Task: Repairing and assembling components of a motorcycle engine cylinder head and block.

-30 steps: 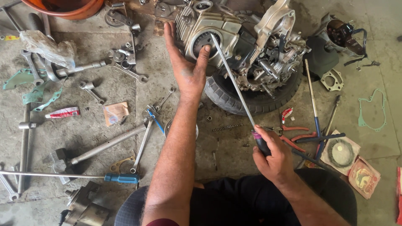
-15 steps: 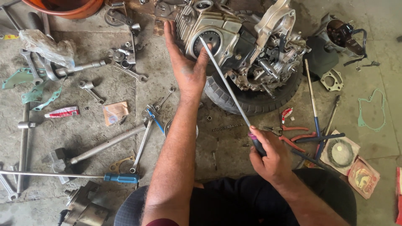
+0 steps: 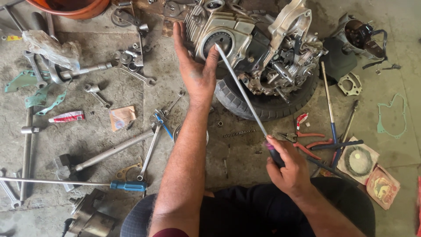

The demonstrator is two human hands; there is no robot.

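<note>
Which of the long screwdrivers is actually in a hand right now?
The long screwdriver gripped by the right hand, tip at the engine. The blue-handled screwdriver lies untouched on the floor.

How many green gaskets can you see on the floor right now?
3: an upper teal gasket and a lower teal gasket at far left; a pale green gasket at far right. Others may lie hidden under clutter.
</note>
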